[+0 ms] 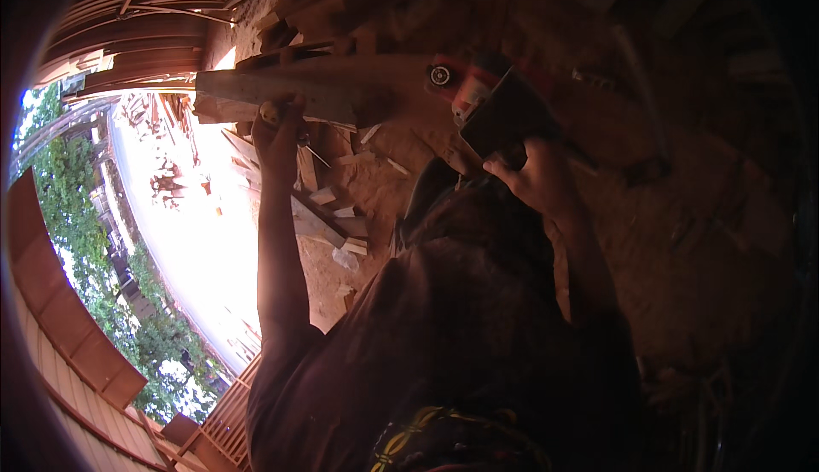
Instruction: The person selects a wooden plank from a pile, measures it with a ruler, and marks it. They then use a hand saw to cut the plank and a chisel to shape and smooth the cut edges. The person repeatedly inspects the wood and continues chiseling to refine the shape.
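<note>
A long wooden board (333, 84) lies across the far side of the scene. My left hand (277, 127) is closed at the board's left part, around a small round yellowish thing (270, 114) whose kind I cannot make out. On the right, my right hand (542, 178) grips the near side of a red and black power tool (486, 88). The tool has a round vented end and a broad dark flat face; it is at the board's right end. Deep shadow hides its exact kind and whether it touches the board.
Wood offcuts (320, 220) litter the brown ground (392, 178) between my arms. Stacked timber (141, 63) stands at the far left. Bright sunlit ground (205, 242) lies to the left, with a slatted wooden frame (230, 416) at the lower left. The right side is very dark.
</note>
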Demonstrator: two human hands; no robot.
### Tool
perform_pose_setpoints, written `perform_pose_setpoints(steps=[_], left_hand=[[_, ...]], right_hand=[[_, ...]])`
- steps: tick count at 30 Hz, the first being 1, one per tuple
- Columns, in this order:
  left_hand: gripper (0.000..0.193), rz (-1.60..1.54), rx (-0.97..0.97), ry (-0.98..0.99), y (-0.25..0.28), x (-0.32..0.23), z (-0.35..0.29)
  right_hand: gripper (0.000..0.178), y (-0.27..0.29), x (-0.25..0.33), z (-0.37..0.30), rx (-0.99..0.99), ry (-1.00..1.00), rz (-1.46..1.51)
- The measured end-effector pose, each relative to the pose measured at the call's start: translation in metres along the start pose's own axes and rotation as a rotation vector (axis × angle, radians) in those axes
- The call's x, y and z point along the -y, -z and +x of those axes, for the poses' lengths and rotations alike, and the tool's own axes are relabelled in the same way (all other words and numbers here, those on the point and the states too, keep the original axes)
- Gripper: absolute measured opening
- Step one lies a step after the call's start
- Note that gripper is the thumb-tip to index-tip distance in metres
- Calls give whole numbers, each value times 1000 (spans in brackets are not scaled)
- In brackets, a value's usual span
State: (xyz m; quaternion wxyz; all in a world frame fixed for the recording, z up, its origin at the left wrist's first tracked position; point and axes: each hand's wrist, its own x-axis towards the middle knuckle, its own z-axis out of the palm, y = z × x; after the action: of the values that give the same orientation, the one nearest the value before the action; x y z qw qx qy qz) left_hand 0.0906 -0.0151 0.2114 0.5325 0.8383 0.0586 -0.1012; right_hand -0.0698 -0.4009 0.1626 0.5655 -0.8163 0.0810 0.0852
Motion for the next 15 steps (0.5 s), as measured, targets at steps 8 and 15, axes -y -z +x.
perform_pose_setpoints(steps=[8, 15], left_hand=[[36, 802, 71, -246, -62, 14, 3], [33, 646, 196, -212, -2, 62, 34]], right_hand=[[45, -5, -13, 0, 45, -32, -111], [51, -21, -22, -2, -47, 33, -15]])
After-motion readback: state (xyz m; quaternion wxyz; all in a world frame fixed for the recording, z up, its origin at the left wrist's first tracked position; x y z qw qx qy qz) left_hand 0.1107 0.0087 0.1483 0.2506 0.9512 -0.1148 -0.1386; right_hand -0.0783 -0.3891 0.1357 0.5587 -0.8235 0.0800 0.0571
